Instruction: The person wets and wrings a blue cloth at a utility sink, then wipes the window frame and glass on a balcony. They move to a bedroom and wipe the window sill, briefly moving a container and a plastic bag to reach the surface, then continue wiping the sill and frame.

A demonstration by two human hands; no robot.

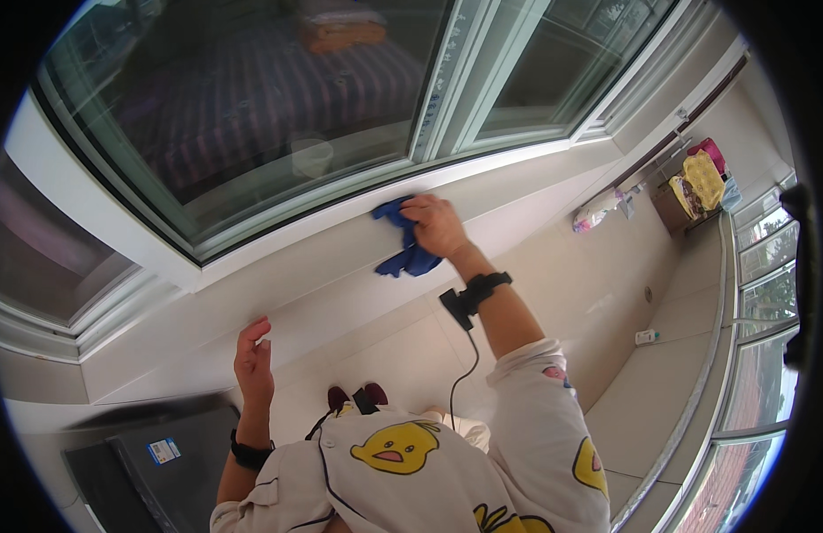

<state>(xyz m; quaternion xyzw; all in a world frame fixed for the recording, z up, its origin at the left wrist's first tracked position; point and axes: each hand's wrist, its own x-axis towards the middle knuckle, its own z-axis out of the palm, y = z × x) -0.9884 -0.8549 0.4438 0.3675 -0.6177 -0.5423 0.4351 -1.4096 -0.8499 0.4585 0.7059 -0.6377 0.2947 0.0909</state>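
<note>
Gripped in my right hand is a crumpled dark blue cloth, pressed on the window sill close below the white window frame. Part of the cloth hangs over the sill's front edge. My left hand holds nothing; its fingers are bent and slightly apart, near the sill's edge at the left. Whether it touches the sill I cannot tell. Behind the frame, the window glass shows a striped bed cover and a pale cup-shaped container.
A black appliance-like box with a label stands at lower left. Along the right run a ledge and windows. A white bottle sits by the ledge. Farther off, a yellow cloth covers a brown cabinet. A cable hangs from my right wrist strap.
</note>
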